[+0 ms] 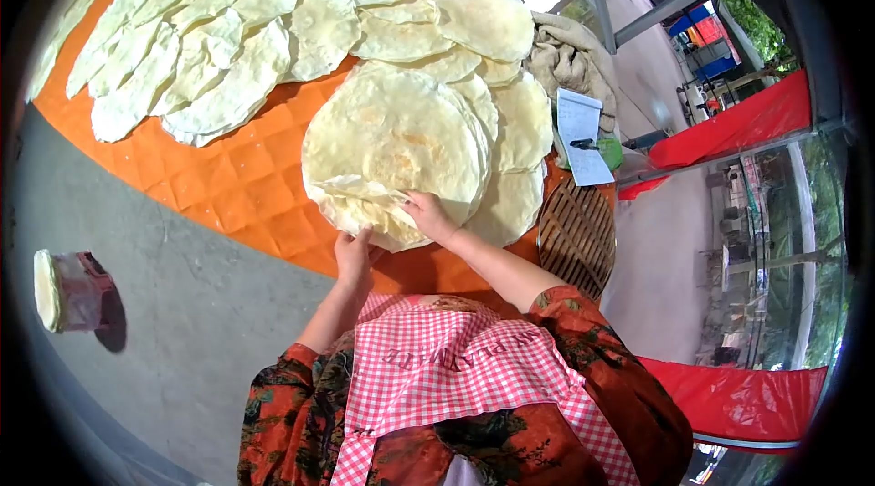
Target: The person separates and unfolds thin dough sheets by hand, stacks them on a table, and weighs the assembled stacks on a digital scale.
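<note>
A pile of large, round, thin flatbreads (392, 126) lies at the front edge of the orange-covered table. The near part of the top flatbread (351, 199) is creased and folded over on itself. My right hand (430, 217) pinches this folded part from the right. Lower and to the left, my left hand (353, 255) grips the near rim of the same bread, its thumb on top and its other fingers mostly hidden.
More overlapping flatbreads (210, 30) cover the far and left parts of the orange cloth (246, 163). To the right are an open notebook (579, 117) with a pen, a crumpled brown cloth (570, 62) and a round slatted rack (577, 235). A stool (82, 290) bearing flatbreads stands on the floor.
</note>
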Available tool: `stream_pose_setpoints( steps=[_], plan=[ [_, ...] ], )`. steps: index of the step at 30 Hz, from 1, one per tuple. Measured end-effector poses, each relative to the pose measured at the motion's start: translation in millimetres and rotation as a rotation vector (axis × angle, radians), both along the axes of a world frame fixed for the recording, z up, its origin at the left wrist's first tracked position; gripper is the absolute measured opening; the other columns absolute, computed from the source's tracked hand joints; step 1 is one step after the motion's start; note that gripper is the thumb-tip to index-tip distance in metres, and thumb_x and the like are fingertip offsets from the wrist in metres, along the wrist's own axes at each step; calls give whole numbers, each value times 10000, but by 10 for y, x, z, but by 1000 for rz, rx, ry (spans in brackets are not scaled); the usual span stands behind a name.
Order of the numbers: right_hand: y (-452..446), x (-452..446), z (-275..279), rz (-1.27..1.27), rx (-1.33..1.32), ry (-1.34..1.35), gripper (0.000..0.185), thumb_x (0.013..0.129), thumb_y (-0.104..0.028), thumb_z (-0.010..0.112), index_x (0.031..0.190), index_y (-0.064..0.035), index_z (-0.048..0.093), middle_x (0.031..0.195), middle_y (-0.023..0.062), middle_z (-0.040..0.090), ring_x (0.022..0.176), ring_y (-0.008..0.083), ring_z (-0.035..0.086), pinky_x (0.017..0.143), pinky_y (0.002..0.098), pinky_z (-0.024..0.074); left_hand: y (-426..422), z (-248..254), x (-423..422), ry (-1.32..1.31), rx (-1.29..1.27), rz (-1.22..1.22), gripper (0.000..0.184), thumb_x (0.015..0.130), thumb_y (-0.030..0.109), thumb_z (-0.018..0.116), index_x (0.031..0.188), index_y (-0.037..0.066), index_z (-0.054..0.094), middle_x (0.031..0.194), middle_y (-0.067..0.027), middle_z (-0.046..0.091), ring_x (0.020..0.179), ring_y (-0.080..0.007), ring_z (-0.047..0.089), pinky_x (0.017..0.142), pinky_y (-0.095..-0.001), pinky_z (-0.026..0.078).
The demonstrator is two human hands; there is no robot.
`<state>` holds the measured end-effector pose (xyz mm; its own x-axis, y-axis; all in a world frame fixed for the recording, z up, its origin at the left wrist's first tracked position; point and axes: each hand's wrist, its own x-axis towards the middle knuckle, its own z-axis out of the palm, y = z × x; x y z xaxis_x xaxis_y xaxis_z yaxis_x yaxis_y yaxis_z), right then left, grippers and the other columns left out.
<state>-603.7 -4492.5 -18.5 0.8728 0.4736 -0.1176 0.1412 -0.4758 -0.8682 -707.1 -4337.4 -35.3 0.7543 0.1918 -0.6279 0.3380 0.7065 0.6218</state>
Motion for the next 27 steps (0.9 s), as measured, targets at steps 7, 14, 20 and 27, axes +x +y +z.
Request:
stream_pose_setpoints(
  steps=[7,14,20,27],
  plan=[
    [88,-53,206,-34,-76,56,198,884,-45,540,1052,19,625,873,130,669,779,193,617,725,307,504,97,164,-56,2,30,-34,284,893,52,568,1155,10,468,1026,-121,597,819,-214,635,669,-331,589],
    [224,395,670,-218,42,323,194,827,21,510,973,20,637,999,106,650,900,201,611,762,338,511,30,-93,99,107,12,-21,212,848,3,551,1059,24,539,923,-98,620,765,-201,636,615,-312,542],
    [-19,1445,2660,12,-206,-547,284,778,40,501,948,-51,709,926,174,696,769,224,681,708,339,530,38,11,56,31,-28,1,163,857,25,529,1020,24,528,846,-70,594,704,-190,601,606,-296,524],
    [131,361,1199,177,-332,-655,332,776,62,503,1033,-52,680,874,166,674,778,289,644,722,378,532,88,-95,-1,-75,-230,40,200,864,17,484,1062,27,512,948,-79,585,801,-170,586,670,-294,496]
  ],
)
